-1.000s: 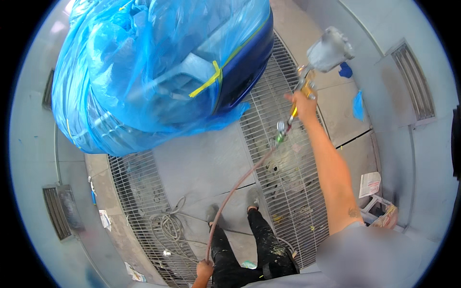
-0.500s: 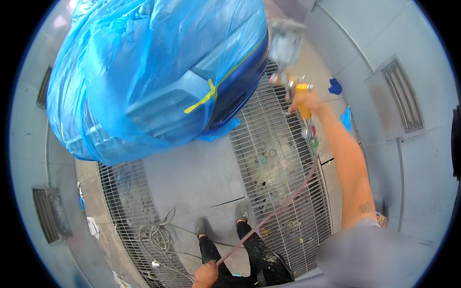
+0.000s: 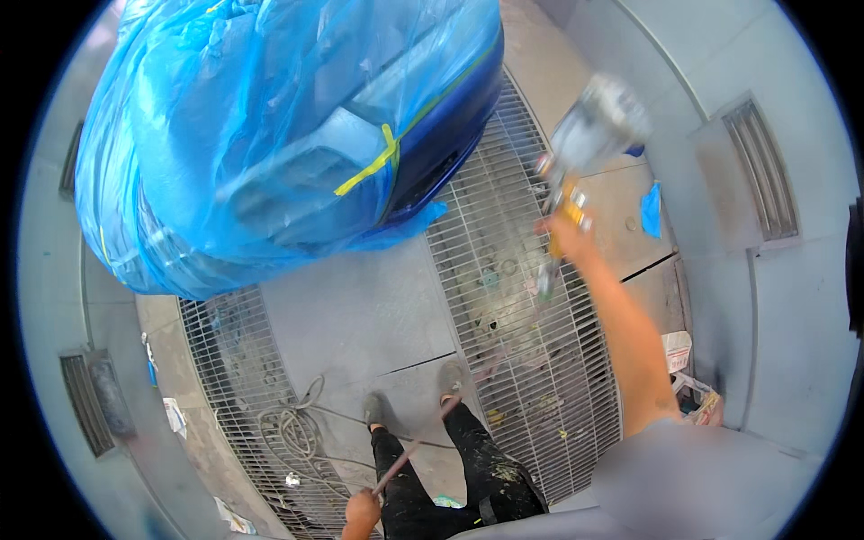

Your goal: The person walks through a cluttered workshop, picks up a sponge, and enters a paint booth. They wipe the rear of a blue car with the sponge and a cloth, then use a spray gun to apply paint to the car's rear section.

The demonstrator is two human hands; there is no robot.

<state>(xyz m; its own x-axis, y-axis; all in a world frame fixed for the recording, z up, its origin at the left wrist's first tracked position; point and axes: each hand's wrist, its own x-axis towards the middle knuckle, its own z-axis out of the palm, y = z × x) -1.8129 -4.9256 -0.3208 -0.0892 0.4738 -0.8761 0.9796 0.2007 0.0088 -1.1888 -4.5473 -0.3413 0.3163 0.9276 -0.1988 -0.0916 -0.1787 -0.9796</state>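
My right hand [image 3: 569, 238] is closed around the orange grip of a spray gun [image 3: 594, 128], its pale cup tipped up and to the right, blurred by motion. The gun is held above the floor grating, apart from the car's dark blue bumper [image 3: 461, 135]. Blue plastic sheeting [image 3: 243, 153] covers most of the car, with a yellow tape strip [image 3: 371, 171] tied at its edge. Down at the lower edge, my left hand [image 3: 362, 509] is wrapped round a reddish hose [image 3: 398, 464]. Part of the hose towards the gun is smeared and hard to follow.
Metal floor grating [image 3: 531, 360] runs along both sides of a grey floor panel [image 3: 360, 315]. A coiled grey hose [image 3: 299, 434] lies left of my feet. Grey walls with vents [image 3: 760, 171] stand on either side. A box [image 3: 693, 396] sits near the right wall, behind my arm.
My right hand has drawn the spray gun back towards me, with the cup swinging to the right. My left hand has shifted slightly left and down with the hose.
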